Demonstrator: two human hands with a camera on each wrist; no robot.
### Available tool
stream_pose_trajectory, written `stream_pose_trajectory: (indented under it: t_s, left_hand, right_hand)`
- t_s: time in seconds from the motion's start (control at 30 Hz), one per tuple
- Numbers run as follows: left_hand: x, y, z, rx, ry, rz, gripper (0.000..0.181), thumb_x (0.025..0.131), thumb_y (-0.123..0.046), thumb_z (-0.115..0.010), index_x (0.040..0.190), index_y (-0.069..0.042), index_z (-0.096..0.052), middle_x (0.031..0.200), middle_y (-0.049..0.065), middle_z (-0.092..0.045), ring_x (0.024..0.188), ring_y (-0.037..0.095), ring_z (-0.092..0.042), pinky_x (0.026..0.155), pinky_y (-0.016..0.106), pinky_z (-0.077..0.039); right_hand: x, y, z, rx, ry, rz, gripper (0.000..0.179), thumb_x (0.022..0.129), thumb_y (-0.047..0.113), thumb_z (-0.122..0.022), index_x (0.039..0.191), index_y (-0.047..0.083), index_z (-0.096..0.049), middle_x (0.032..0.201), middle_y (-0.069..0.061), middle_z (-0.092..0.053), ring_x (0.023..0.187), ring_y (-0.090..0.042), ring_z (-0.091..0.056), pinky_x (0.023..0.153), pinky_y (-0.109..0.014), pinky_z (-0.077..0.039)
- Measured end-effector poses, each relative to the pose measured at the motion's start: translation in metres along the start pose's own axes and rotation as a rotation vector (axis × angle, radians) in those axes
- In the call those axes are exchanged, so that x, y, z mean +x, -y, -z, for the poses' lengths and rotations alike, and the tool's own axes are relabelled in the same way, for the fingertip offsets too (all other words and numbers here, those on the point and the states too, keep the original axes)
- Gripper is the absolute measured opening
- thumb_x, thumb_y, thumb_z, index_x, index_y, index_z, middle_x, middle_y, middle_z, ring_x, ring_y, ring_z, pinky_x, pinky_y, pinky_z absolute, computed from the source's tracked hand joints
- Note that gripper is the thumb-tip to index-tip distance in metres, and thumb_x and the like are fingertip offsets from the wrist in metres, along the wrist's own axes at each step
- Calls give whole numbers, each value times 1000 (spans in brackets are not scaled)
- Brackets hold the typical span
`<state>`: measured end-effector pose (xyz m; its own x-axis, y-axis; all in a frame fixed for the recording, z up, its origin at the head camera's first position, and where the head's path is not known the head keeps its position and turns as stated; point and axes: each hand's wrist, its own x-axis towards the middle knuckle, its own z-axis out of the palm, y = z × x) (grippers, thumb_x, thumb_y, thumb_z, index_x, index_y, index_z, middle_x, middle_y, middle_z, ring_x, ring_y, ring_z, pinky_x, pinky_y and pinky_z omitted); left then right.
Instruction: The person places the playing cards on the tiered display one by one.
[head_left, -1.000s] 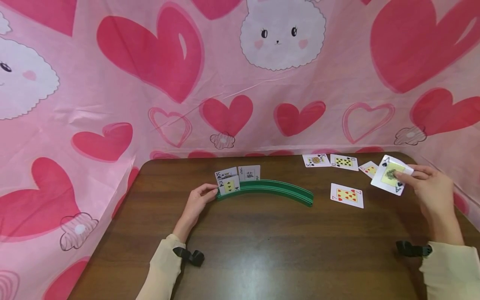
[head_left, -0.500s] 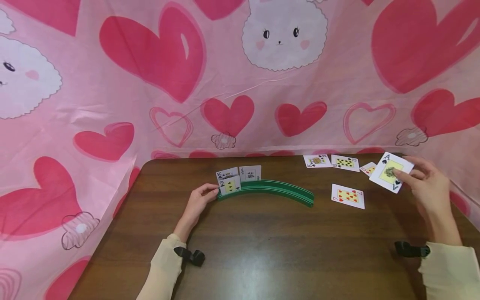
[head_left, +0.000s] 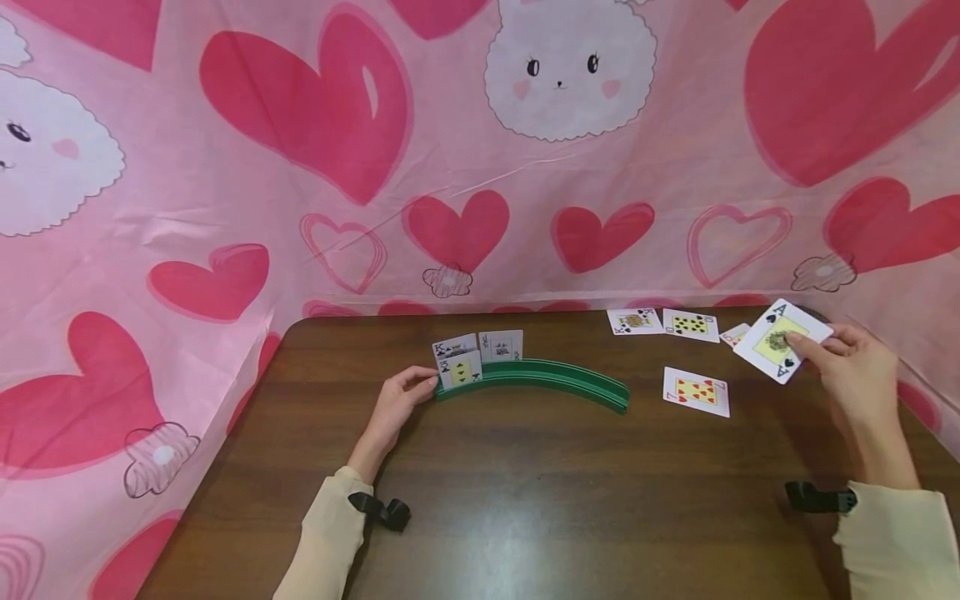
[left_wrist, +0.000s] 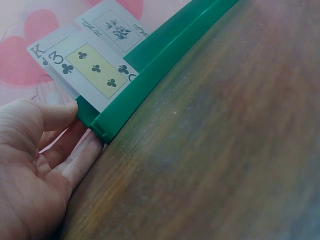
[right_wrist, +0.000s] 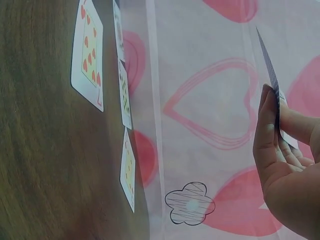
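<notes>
My left hand (head_left: 399, 402) pinches the left end of a curved green card holder (head_left: 555, 377), thumb behind and fingers in front and below in the left wrist view. A three of clubs (left_wrist: 95, 69) stands in the holder's front. Behind it are a king (head_left: 454, 344) and a joker-like card (head_left: 501, 345). My right hand (head_left: 862, 379) holds up an ace of spades (head_left: 772, 337) between thumb and fingers, face toward the head camera. In the right wrist view this card (right_wrist: 270, 65) appears almost edge-on.
Flat on the brown table (head_left: 540, 500) lie a seven of hearts (head_left: 696, 392), a king (head_left: 634, 322), a ten of spades (head_left: 691, 325) and a red-pipped card (right_wrist: 128, 170), partly behind the ace in the head view. A pink heart-print cloth (head_left: 450, 167) hangs behind.
My right hand has moved slightly left and up with the ace of spades, which has tilted further. My left hand stays at the card holder's end.
</notes>
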<state>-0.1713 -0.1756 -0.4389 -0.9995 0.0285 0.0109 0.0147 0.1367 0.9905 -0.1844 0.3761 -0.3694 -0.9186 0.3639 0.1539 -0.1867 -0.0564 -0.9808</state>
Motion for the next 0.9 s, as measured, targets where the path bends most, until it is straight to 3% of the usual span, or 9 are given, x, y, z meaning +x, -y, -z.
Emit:
stream_pose_trajectory:
  t_s: [0.27,0.57,0.9]
  left_hand:
    - [10,16,1,-20,-36,2,22,86,-18,-59,104,-5,-62,108,10,-58,92,20,-56,82,29,-46]
    - [11,17,1,-15,-44,-1,22,85,-18,-59,102,-4,-62,107,11,-58,91,20,-57,81,30,-47]
    - [10,19,2,-16,-44,-10,24,84,-19,-60,103,-4,-61,107,11,-58,90,18,-56,80,29,-47]
  right_hand:
    - [1,0,-6,123,81,90,47,71,-3,-69,116,3,-55,83,3,-66,63,-6,-61,48,-18,-48]
    - [-3,2,-15,109,118,87,40,71,-2,-69,110,0,-59,84,3,-66,65,-7,-63,50,-21,-50]
    - [-5,12,-48,166,72,67,42,68,-2,-72,108,1,-60,80,1,-67,63,-9,-63,49,-23,-50]
